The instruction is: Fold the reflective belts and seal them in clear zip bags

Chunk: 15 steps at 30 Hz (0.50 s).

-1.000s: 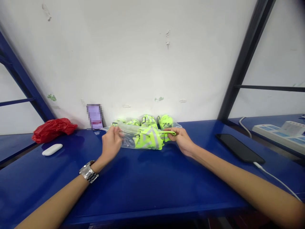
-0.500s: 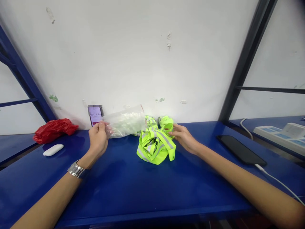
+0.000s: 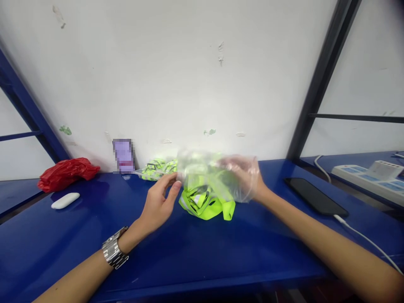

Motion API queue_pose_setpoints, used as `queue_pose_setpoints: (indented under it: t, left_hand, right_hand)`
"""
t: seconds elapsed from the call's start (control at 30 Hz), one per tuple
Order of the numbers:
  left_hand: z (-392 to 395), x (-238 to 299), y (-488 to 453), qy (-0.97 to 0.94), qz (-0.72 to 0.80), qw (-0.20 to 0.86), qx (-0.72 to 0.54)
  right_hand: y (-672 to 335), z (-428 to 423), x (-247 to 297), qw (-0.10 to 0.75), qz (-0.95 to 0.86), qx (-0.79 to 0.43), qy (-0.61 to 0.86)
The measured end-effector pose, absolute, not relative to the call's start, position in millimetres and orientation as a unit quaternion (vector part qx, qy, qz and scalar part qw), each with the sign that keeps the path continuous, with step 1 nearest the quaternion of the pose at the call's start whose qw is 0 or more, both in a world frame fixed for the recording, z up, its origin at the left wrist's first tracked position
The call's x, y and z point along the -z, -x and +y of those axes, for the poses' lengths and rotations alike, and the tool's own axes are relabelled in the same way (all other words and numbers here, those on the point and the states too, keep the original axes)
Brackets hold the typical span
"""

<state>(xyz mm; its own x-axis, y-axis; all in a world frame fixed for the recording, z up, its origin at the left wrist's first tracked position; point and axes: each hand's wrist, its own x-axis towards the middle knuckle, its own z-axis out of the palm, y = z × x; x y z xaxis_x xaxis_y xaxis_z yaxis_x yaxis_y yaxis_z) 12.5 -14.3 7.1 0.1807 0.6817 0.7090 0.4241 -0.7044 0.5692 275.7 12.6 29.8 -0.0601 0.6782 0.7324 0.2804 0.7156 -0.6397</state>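
Observation:
A clear plastic bag (image 3: 202, 164), blurred, spans the middle above a crumpled bundle of neon-yellow reflective straps (image 3: 206, 206) with grey stripes. My left hand (image 3: 160, 200), a metal-band watch on its wrist, has thumb and fingers closed at the bag's left end. Through the plastic I see my right hand (image 3: 241, 170); the bag's edge lies near that wrist. Its fingers are smeared and point left over the straps, so I cannot tell whether they grip anything. Behind my left hand lies more neon-yellow strapping (image 3: 158, 168), seemingly in clear plastic.
A red plastic bag (image 3: 67, 173) and a white oval case (image 3: 65, 200) lie at the left of the blue table (image 3: 189, 261). One phone (image 3: 124, 155) leans on the wall; a black phone (image 3: 315, 196) with a white cable lies right, near a power strip (image 3: 366, 176).
The clear bag has swung right, from beside the leaning phone to across the straps and my right hand. My left hand followed it, uncovering the strapping behind. The view has shifted slightly.

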Motion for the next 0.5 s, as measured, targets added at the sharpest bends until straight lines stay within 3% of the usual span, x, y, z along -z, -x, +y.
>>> queue_pose_setpoints:
  t: [0.1,0.13,0.17,0.23,0.3,0.37,0.43,0.5]
  left_hand:
    - [-12,3,-12,-0.831,0.362,0.018,-0.421]
    - [-12,5,-12,-0.846,0.363,0.01,-0.39]
    - [-11,6,-12,-0.856,0.365,0.009,-0.367]
    - [-11,9,-12,-0.865,0.37,0.021,-0.338]
    - [-10,10,-11,-0.868,0.377,0.036,-0.32]
    - [-10,11,-10,-0.869,0.384,0.043,-0.308]
    - [-10,13,-10,-0.868,0.394,0.046,-0.299]
    - [-11,14,-9,-0.864,0.404,0.055,-0.295]
  right_hand:
    - [-311,37,-25,0.665,-0.644,-0.075,0.372]
    - [-328,47,-21,0.666,-0.626,0.008,0.405]
    - [-344,55,-17,0.65,-0.615,0.081,0.439]
    - [-375,70,-8,0.539,-0.663,0.154,0.496]
    - [-396,79,4,0.383,-0.735,0.134,0.543]
    - [-404,84,14,0.251,-0.794,0.04,0.553]
    - [-403,85,18,0.194,-0.81,-0.055,0.551]
    - [-398,83,16,0.19,-0.803,-0.102,0.555]
